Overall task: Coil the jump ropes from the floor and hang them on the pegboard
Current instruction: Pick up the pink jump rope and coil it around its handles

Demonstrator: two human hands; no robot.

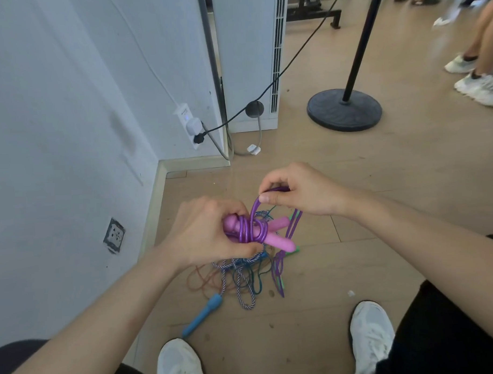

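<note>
The wooden floor (pixel 379 182) fills most of the room in sight, meeting a white wall (pixel 55 109) on the left. A round black stand base (pixel 344 110) sits well back on the floor, beside a white appliance (pixel 249 60) in the corner.

Both forearms reach forward and down from the lower corners, bare, converging over the floor between the person's white shoes (pixel 372 336).

The left hand (pixel 205 233) is turned knuckles-up, fingers curled tight around two pink handles (pixel 277 236) held side by side, their free ends pointing right. The purple jump rope (pixel 251 228) is wound in several snug turns around those handles, just at the left hand's fingertips.

The right hand (pixel 301 189) sits higher and a little to the right, wrist bent, thumb and forefinger pinched on a loop of the same purple cord that arcs down to the wraps. More purple loops dangle below it.

Beneath the hands, on the floor, lies a tangle of other ropes (pixel 243 279): blue-and-white braided, orange and dark green strands. A blue handle (pixel 202 317) lies at its near edge, angled toward the left shoe.
</note>
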